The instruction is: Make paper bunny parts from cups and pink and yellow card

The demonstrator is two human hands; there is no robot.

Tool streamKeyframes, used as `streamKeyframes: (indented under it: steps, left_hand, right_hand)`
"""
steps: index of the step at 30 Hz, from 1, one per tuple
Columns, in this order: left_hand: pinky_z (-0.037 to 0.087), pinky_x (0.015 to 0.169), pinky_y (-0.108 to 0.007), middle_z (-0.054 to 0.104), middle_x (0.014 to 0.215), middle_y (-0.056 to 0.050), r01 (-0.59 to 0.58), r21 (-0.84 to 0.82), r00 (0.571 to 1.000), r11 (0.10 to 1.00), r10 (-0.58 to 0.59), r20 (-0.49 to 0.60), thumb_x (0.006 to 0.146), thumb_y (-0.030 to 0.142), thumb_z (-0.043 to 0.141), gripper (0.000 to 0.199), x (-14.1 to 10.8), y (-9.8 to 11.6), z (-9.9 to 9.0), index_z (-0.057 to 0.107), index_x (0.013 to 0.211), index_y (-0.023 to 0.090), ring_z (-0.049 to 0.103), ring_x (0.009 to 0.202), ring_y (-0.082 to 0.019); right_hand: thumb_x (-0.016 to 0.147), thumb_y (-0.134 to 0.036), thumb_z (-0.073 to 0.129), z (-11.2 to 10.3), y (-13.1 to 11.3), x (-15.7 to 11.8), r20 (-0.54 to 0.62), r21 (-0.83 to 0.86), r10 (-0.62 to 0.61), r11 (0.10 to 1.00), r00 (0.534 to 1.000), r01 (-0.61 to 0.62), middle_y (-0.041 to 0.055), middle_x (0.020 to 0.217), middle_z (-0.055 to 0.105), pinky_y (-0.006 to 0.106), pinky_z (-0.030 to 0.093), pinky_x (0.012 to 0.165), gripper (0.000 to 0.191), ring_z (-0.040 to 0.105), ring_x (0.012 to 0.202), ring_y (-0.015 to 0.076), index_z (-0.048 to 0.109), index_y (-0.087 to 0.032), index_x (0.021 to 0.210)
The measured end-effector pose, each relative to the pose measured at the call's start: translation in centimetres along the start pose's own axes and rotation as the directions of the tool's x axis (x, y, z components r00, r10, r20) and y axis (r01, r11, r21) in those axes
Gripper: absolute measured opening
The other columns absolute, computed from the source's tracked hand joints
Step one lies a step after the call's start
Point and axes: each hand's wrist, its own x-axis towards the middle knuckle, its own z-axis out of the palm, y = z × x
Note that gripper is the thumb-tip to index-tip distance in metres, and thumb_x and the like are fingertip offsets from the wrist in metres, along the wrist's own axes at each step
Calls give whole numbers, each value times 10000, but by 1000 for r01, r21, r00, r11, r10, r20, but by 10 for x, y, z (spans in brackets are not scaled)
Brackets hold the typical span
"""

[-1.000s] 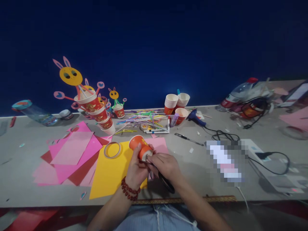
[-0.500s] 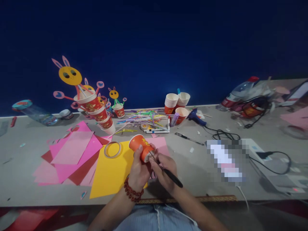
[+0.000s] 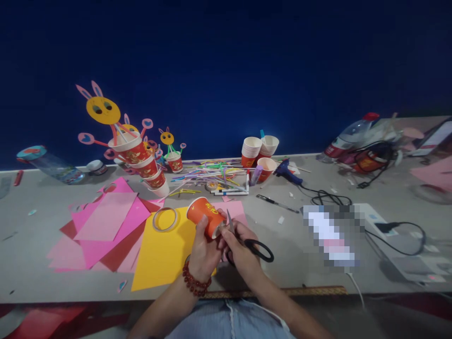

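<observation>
An orange paper cup (image 3: 204, 214) with yellow lettering lies tilted in my left hand (image 3: 205, 252), its wide rim to the upper left and its base to the lower right. My left fingers are wrapped round its lower side. My right hand (image 3: 243, 249) holds black-handled scissors (image 3: 260, 250), one blade pointing up beside the cup's base. The right fingertips touch the base end, and what they pinch there is too small to tell. Below the cup lies yellow paper (image 3: 162, 254), with a roll of tape (image 3: 165, 219) on it.
Pink and red paper sheets (image 3: 106, 216) lie at left, near stacked cups with a rabbit figure (image 3: 103, 110). Straws (image 3: 212, 174), markers, orange cups (image 3: 266, 169), and a blue glue gun (image 3: 287, 173) stand or lie behind. A pixelated object (image 3: 330, 235) and cables are at right.
The scissors have turned in my right hand, so the blade now points upward away from the cup's base and the handle loops show. The cup has shifted slightly left.
</observation>
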Motion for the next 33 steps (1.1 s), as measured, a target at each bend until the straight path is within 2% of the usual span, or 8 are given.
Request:
streamKeyframes:
  steps: [5,8,11,15,20,26,30,33]
  left_hand:
    - [536,596,-225,676,864,-22,21,0,1000,1000,-21,-5,802,371,705,285,1,2,-1,628,978,161,597,570,-97]
    - [557,839,-286,680,883,-45,18,-44,1000,999,-18,-17,836,362,679,283,2,3,-1,625,1001,138,671,735,-139]
    - [530,953,-341,680,873,-46,6,-42,1000,999,-7,-10,861,356,652,254,1,3,0,626,989,139,675,755,-144]
    - [544,927,-358,676,889,-32,-16,1,1000,1000,16,17,818,365,694,268,-1,2,0,624,978,162,662,701,-136]
    - [573,738,-297,673,892,-19,-46,78,999,996,47,-5,784,407,718,330,-3,0,-2,637,1024,195,639,652,-128]
    - [468,487,-185,679,890,-15,-32,37,999,999,31,34,795,392,718,298,-2,0,-4,657,1003,187,525,502,-61]
    - [497,544,-208,683,906,-31,-11,29,1000,1000,10,24,815,396,694,289,-2,1,-4,659,999,176,541,521,-74]
    - [544,651,-233,684,904,-28,5,6,999,1000,-5,49,807,401,706,293,-2,1,-4,650,988,177,612,601,-101]
  right_hand:
    - [899,-445,575,-2,-8,0,36,-187,-94,977,995,99,-2,579,633,244,456,484,308,561,488,144,572,-217,692]
    - [884,-364,580,-7,-13,2,115,-456,-267,841,957,290,-5,547,583,271,434,527,308,546,504,161,543,-230,609]
    - [865,-315,586,-10,-17,4,184,-545,-342,744,921,385,-12,518,546,281,428,564,317,524,499,160,524,-236,564]
    - [912,-338,534,-7,-16,1,166,-508,-343,774,925,378,14,600,636,286,467,580,283,585,546,172,607,-228,662]
    - [910,-441,578,-1,-6,-3,-9,-283,-151,948,988,142,27,628,687,277,516,537,312,644,561,188,609,-216,697]
    - [889,-461,630,0,3,-1,0,-69,-71,995,997,71,34,666,718,273,547,579,300,676,591,180,637,-194,753]
    - [890,-441,626,-2,-2,-1,18,-109,-69,992,997,71,31,673,724,281,542,559,274,674,582,189,638,-212,740]
    - [917,-394,579,-5,-9,-1,87,-302,-188,931,978,206,28,675,719,285,520,569,262,660,579,190,645,-222,730]
